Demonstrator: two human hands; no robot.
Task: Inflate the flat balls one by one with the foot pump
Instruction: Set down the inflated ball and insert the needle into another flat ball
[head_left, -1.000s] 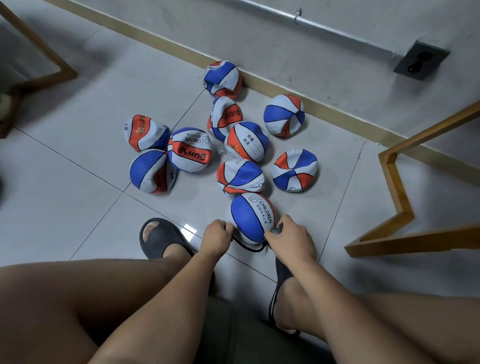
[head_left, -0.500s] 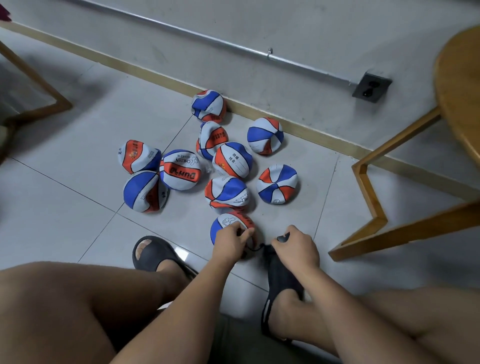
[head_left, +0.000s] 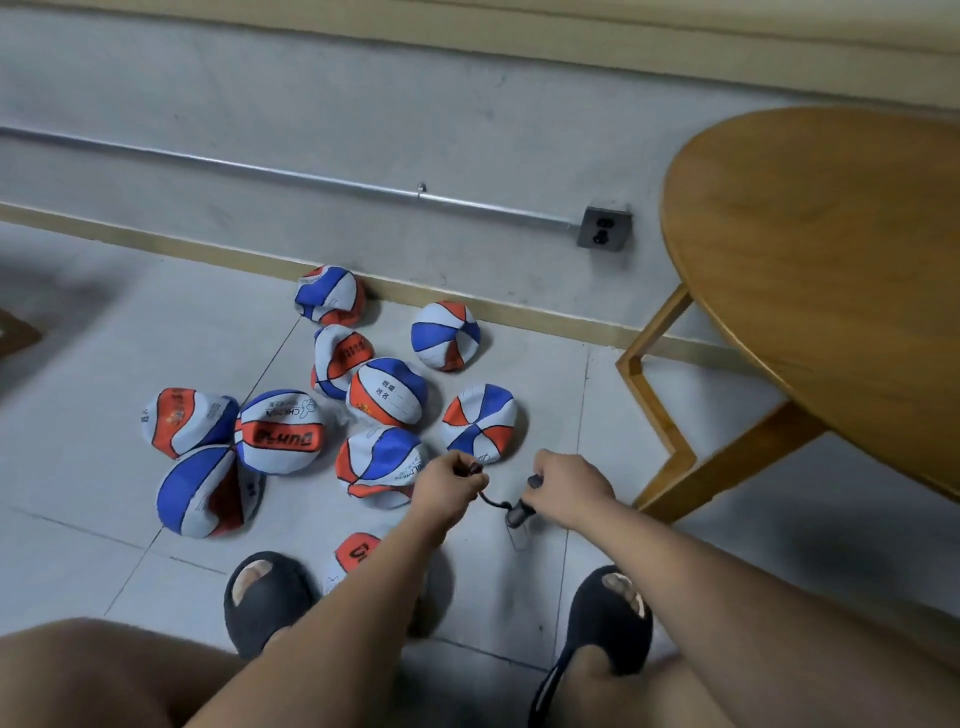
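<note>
Pinching hose (head_left: 493, 502) in left hand (head_left: 451, 480), gripping pump (head_left: 519, 512) in right hand (head_left: 569, 488), apparently readying nozzle for nearest flat ball (head_left: 382, 465).

Single head-worn wide-angle view; faces forward and down, near the floor (head_left: 104, 322), toward the wall (head_left: 311, 104).

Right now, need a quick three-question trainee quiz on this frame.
1. True or false: the left hand grips a ball.
2. What does the right hand grip? A) the pump B) a table leg C) a slipper
3. Fill in: ___ balls are in view on the floor.

Key: 1 false, it pinches the end of the hose. 2 A. 3 ten; the nearest ball is half hidden behind the left arm.
</note>
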